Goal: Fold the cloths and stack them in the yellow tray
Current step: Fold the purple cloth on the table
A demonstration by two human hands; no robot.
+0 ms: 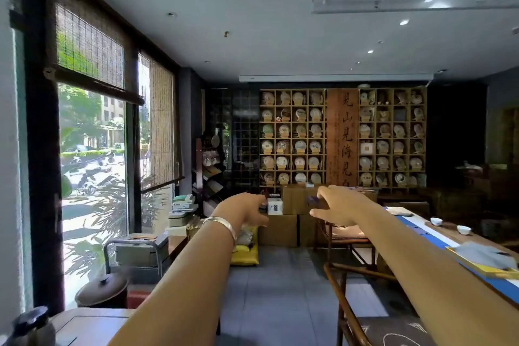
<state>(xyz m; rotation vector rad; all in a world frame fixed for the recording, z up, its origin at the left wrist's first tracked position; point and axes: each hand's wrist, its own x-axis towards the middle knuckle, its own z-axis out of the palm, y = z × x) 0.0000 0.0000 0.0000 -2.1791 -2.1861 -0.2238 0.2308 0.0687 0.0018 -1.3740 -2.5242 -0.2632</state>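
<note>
Both my arms are stretched straight out in mid-air over the floor, away from the table. My left hand (245,209), with a silver bangle on the wrist, has its fingers loosely curled and apart and holds nothing. My right hand (335,205) also shows thumb and fingers apart with no cloth in it. The yellow tray (466,261) lies on the table at the far right edge of the view. A folded grey cloth (483,257) lies flat inside it. Neither hand is near the tray.
The long table (415,226) with a blue runner runs along the right, with two white cups (436,221) on a wooden board. Wooden chairs (346,236) stand beside it. Cardboard boxes (278,230), a yellow cushion (245,255) and a trolley (137,254) stand ahead on the left.
</note>
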